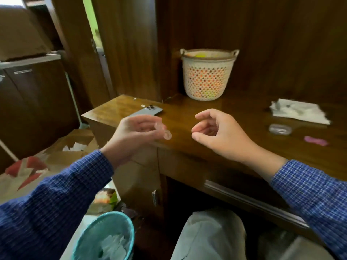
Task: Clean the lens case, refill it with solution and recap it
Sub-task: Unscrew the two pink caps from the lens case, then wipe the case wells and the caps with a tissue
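Note:
My left hand (139,131) pinches a small clear lens case (165,132) by its fingertips, above the left front part of the wooden desk (187,117). The case is blurred; its round wells look uncapped. My right hand (216,131) hovers a short way to the right of the case with fingers loosely curled, and I see nothing in it. A clear plastic container (280,129) and a pink item (315,140) lie on the desk at the right, in front of a white tissue (298,112).
A white woven basket (207,74) stands at the back of the desk. A phone (148,111) lies at the desk's left end. On the floor below my left arm is a teal bin (105,239) holding crumpled tissue. Cardboard and litter cover the floor at left.

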Tool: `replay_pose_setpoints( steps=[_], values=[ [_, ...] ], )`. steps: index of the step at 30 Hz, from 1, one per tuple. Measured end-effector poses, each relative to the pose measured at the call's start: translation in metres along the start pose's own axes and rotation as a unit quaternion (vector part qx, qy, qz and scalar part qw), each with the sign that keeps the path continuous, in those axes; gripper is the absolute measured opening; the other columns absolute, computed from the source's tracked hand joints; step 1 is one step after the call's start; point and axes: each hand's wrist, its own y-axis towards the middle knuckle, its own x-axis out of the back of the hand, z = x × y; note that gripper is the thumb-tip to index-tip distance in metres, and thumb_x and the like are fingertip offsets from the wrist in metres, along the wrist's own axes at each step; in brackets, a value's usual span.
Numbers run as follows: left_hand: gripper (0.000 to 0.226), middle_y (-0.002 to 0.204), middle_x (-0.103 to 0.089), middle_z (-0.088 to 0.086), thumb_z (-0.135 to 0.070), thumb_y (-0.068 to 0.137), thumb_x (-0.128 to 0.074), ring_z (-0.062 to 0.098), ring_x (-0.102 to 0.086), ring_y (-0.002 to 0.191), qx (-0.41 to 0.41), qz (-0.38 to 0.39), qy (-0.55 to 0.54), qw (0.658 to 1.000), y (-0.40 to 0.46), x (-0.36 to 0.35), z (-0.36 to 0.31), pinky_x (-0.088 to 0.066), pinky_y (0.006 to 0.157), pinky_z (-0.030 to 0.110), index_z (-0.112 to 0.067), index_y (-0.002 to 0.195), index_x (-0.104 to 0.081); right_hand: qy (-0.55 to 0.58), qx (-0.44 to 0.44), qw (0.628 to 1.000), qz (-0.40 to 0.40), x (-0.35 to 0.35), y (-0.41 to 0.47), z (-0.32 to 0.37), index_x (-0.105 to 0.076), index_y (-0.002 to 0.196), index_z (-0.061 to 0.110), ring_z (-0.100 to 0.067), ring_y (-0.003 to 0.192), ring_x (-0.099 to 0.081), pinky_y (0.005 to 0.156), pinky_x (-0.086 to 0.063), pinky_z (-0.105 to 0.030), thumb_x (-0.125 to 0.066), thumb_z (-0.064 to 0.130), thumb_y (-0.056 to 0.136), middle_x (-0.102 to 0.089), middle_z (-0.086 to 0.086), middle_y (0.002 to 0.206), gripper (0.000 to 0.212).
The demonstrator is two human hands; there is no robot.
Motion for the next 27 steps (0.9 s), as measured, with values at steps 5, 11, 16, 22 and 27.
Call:
replay_pose_setpoints(
  steps=[5, 11, 16, 22, 27],
  values=[
    [0.049, 0.108, -0.080, 0.005, -0.029, 0.069, -0.087, 0.021, -0.076, 0.107, -0.004, 0.090, -0.044, 0.995, 0.049, -0.136, -0.028, -0.058, 0.099, 0.043, -0.020, 0.114, -0.072, 0.011, -0.040, 0.995, -0.093, 0.090, -0.048, -0.025, -0.059, 0.122, 0.028, 0.001, 0.086, -0.073, 0.071, -0.055, -0.010, -0.087, 0.033, 0.077, -0.073, 0.013, 0.103, 0.053],
    [0.033, 0.112, -0.078, 0.011, -0.011, 0.081, -0.085, 0.026, -0.074, 0.111, 0.025, 0.192, -0.058, 0.979, 0.078, -0.261, -0.030, -0.056, 0.102, 0.050, -0.019, 0.111, -0.075, 0.003, -0.077, 0.980, -0.182, 0.168, -0.103, -0.072, -0.060, 0.122, 0.031, -0.002, 0.088, -0.074, 0.071, -0.057, -0.013, -0.089, 0.033, 0.076, -0.074, 0.015, 0.101, 0.054],
    [0.033, 0.113, -0.078, 0.012, -0.010, 0.080, -0.083, 0.027, -0.073, 0.112, 0.050, 0.236, -0.048, 0.969, 0.097, -0.320, -0.023, -0.055, 0.103, 0.051, -0.014, 0.112, -0.075, 0.000, -0.100, 0.971, -0.216, 0.206, -0.121, -0.110, -0.061, 0.121, 0.030, -0.004, 0.085, -0.075, 0.070, -0.056, -0.012, -0.089, 0.032, 0.077, -0.075, 0.021, 0.096, 0.052],
    [0.035, 0.105, -0.080, 0.008, -0.009, 0.079, -0.083, 0.022, -0.076, 0.105, 0.053, 0.237, -0.006, 0.970, 0.115, -0.356, -0.009, -0.059, 0.098, 0.046, -0.012, 0.112, -0.073, -0.018, -0.110, 0.971, -0.210, 0.227, -0.121, -0.148, -0.060, 0.124, 0.027, -0.004, 0.082, -0.075, 0.069, -0.057, -0.013, -0.088, 0.028, 0.078, -0.076, 0.020, 0.092, 0.054],
    [0.035, 0.101, -0.080, -0.001, -0.010, 0.078, -0.085, 0.016, -0.077, 0.098, -0.007, 0.262, 0.072, 0.962, 0.135, -0.356, 0.006, -0.063, 0.088, 0.036, -0.019, 0.110, -0.073, -0.051, -0.121, 0.979, -0.154, 0.237, -0.113, -0.170, -0.060, 0.125, 0.028, -0.005, 0.082, -0.074, 0.073, -0.057, -0.013, -0.089, 0.022, 0.077, -0.075, 0.020, 0.092, 0.057]
  ],
)
